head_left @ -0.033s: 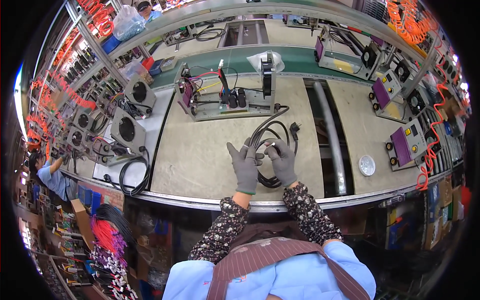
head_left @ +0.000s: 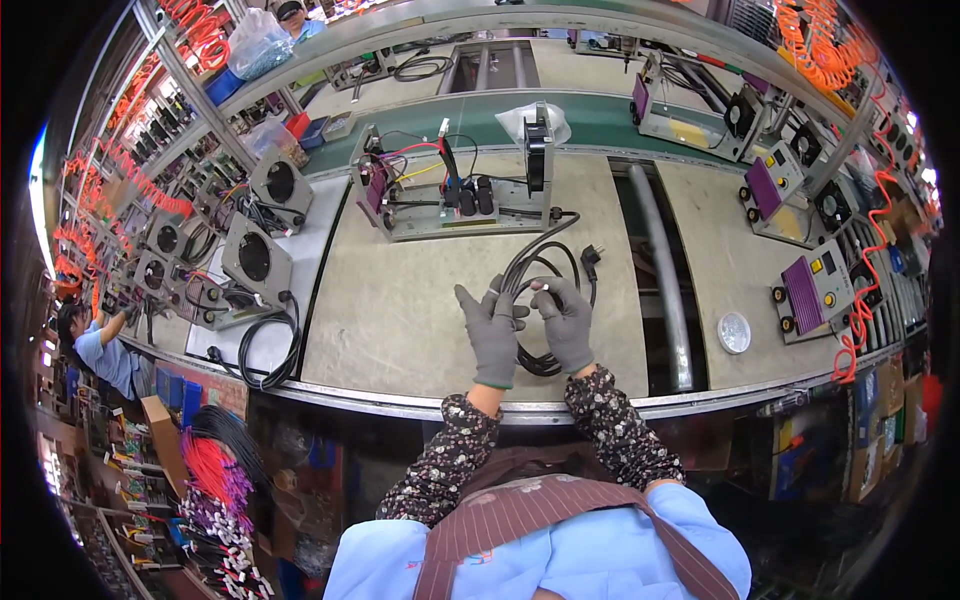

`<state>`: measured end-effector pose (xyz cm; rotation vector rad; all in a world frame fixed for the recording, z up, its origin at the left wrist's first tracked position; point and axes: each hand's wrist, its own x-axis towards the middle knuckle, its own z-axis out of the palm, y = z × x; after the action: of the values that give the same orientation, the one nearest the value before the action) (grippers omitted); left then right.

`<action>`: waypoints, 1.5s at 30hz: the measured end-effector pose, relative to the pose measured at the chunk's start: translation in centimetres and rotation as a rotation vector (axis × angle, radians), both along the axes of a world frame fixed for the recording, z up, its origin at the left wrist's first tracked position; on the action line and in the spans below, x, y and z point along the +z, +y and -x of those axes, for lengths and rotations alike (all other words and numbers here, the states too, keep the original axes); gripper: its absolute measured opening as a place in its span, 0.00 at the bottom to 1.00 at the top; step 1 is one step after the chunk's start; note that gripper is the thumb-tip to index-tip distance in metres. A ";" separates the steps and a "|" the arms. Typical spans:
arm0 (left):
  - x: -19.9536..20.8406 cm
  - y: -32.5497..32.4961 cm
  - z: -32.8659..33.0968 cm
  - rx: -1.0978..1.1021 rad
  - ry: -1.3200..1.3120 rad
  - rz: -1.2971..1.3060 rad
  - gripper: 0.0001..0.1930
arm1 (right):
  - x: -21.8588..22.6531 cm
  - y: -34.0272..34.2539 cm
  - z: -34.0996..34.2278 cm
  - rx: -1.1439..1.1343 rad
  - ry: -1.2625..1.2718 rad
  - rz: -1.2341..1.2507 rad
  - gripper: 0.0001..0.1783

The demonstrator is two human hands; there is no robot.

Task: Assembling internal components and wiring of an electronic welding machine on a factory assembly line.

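Hardly anything has moved since the earlier frame: our hands and the cable hold the same pose, with at most a slight shift. Taking our hands as the clock's centre, the black cable (head_left: 540,366) lies in loops between and beneath them, running back to the open-sided machine (head_left: 440,232) at eleven o'clock. Our left hand (head_left: 493,340) is partly spread, one finger standing out; its hold on the strands is hidden. Our right hand (head_left: 567,325) seems to pinch a small white piece (head_left: 545,288) at its fingertips; we cannot tell what that is.

We judge the coiling mostly done: the loops are gathered, but we see no fastening closed around them, and the plug (head_left: 590,258) sticks out between one and two. The machine's inner parts remain exposed.

We have bare board (head_left: 385,310) from eight to ten o'clock. The metal table edge (head_left: 540,408) runs close at six. Toward two to three, a gap with a metal roller (head_left: 660,280) breaks the surface, with a small round dish (head_left: 733,332) past it.
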<state>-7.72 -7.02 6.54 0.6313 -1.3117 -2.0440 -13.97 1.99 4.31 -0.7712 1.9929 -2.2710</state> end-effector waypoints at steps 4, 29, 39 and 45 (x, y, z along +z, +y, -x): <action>-1.3 -0.3 0.1 -0.037 -0.003 0.181 0.24 | 3.0 -1.3 -1.3 -0.116 0.064 0.083 0.09; -1.4 0.2 0.1 0.074 -0.056 0.537 0.16 | 6.2 -0.6 -0.1 -0.069 0.494 -0.397 0.09; -1.3 0.6 0.5 0.018 0.077 0.735 0.16 | 9.4 0.7 2.9 0.186 0.696 -0.606 0.08; 0.5 0.4 -1.1 -0.044 -0.068 0.493 0.21 | 8.0 0.2 3.0 0.261 0.473 -0.419 0.07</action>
<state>-6.62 -6.62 7.05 0.4488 -1.7975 -1.6444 -16.94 2.18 12.35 -1.5055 2.2612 -1.5514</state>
